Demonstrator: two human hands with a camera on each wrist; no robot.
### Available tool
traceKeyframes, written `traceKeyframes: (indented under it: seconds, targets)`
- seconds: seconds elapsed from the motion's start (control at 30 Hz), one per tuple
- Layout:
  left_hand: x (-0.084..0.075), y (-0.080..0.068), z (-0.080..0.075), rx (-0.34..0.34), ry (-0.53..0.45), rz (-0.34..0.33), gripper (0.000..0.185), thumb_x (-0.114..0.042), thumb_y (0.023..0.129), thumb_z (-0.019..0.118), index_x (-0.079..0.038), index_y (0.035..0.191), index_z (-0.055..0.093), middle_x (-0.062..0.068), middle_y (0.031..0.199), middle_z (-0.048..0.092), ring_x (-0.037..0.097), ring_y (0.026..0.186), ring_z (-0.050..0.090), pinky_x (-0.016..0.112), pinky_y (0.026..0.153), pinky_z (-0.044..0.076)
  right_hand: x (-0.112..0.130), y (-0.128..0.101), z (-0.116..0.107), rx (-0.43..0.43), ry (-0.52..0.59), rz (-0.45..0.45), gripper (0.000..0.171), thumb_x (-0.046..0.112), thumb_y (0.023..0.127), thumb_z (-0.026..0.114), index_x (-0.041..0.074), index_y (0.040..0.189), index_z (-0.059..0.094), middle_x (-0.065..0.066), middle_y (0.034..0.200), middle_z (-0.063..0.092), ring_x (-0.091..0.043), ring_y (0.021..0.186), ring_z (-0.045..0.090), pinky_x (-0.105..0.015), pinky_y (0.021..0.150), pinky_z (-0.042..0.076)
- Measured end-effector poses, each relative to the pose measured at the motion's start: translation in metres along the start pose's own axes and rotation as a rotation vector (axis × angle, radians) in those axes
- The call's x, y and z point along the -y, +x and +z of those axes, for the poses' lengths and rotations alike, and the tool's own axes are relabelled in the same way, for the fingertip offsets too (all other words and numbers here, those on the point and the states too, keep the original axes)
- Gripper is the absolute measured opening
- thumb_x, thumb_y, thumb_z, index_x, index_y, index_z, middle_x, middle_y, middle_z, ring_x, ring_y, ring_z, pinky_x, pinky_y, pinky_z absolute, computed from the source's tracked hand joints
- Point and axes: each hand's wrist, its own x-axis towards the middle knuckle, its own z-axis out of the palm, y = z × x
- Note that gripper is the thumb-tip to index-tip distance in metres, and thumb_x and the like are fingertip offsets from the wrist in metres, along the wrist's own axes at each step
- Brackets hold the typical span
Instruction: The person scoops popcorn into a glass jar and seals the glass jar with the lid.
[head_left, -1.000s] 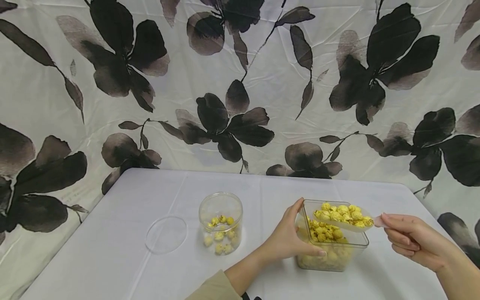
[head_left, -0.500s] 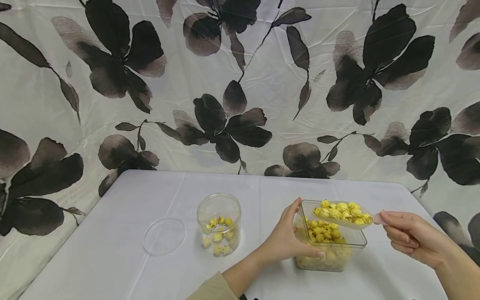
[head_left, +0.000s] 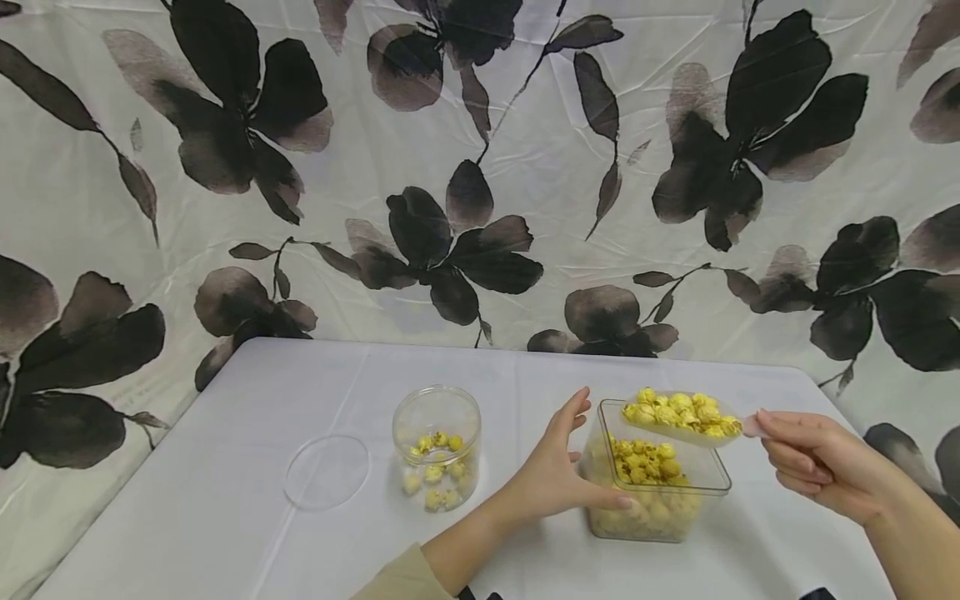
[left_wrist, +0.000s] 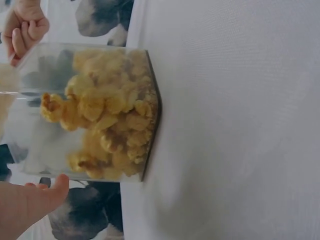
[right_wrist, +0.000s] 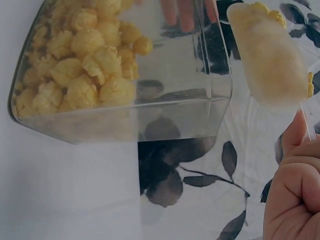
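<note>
Head view, left hand: your left hand [head_left: 551, 479] is spreading relaxed fingers against the near-left side of the square container [head_left: 660, 500], thumb at its front wall, gripping nothing.
Head view, right hand: your right hand [head_left: 813, 462] is pinching the handle of the scoop [head_left: 678, 417], which is hanging full of popcorn above the container.
Head view, beyond your left hand: the round jar [head_left: 438, 446] and the lid [head_left: 327, 471] are standing apart.
Left wrist view: your fingertip [left_wrist: 60, 182] is touching the container's wall.
Right wrist view: your curled fingers [right_wrist: 295, 200] are holding the scoop's handle.

Left hand [head_left: 551, 475] open, fingers spread; right hand [head_left: 813, 462] pinching.
</note>
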Motion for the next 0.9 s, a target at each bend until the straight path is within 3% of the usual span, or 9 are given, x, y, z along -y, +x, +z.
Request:
traceKeyframes:
  seconds: [0.27,0.53,0.7,0.9]
  targets:
    - [-0.016,-0.011,-0.018,-0.045,-0.006,-0.017,0.1,-0.021,0.069,0.083,-0.034,0.145,0.02,-0.005,0.138,0.039,0.019,0.128,0.038,0.043,0.096,0.039,0.006,0.004,0.003,-0.002,0.003,-0.005,0.048,0.014,0.105,0.018,0.001,0.114,0.063,-0.006,0.062,0.012,-0.018,0.048,0.006,-0.027,0.044,0.004]
    - [-0.046,-0.03,-0.04,-0.077,0.022,0.032,0.098,-0.019,0.068,0.084,-0.038,0.143,0.024,-0.009,0.138,0.038,0.013,0.128,0.037,0.04,0.097,0.039,0.007,0.011,0.005,0.055,0.062,-0.023,0.048,0.013,0.105,0.017,-0.003,0.116,0.061,-0.006,0.062,0.012,-0.017,0.047,0.007,-0.026,0.044,0.004]
    - [-0.06,-0.042,-0.062,-0.137,0.045,0.078,0.102,-0.013,0.065,0.086,-0.039,0.142,0.025,-0.011,0.141,0.034,0.011,0.13,0.032,0.039,0.098,0.038,0.008,0.017,0.007,0.088,0.066,-0.036,0.049,0.013,0.104,0.016,-0.004,0.117,0.06,-0.006,0.061,0.012,-0.016,0.046,0.007,-0.026,0.043,0.004]
    - [-0.064,-0.057,-0.098,-0.186,0.058,0.157,0.106,-0.005,0.063,0.086,-0.029,0.146,0.024,-0.003,0.144,0.031,0.016,0.133,0.028,0.044,0.101,0.036,0.011,0.027,0.012,0.077,0.042,-0.032,0.049,0.013,0.105,0.017,-0.003,0.115,0.062,-0.006,0.062,0.013,-0.016,0.046,0.007,-0.026,0.043,0.004]
